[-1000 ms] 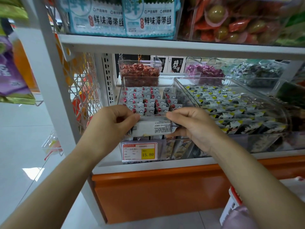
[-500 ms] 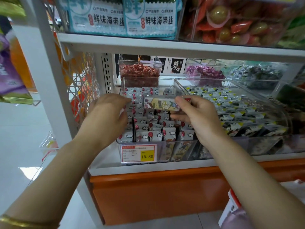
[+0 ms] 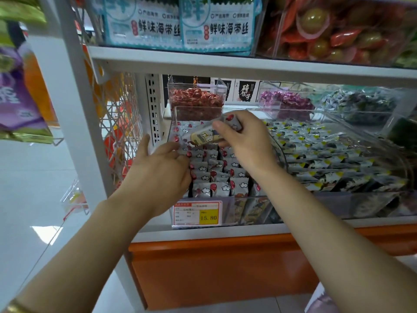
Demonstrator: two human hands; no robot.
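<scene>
Now the right hand (image 3: 246,143) pinches a small snack packet (image 3: 204,136), its long side lying left to right, just above the rows of packets (image 3: 216,177) in the clear bin (image 3: 237,210). The left hand (image 3: 162,170) is nearer the rows and presses them with flat fingers.

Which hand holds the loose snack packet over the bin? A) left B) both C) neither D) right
D: the right hand pinches the packet above the clear bin; the left hand only touches the packed rows inside.

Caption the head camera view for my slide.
Right hand holds a snack packet over a clear bin of packets.
</scene>
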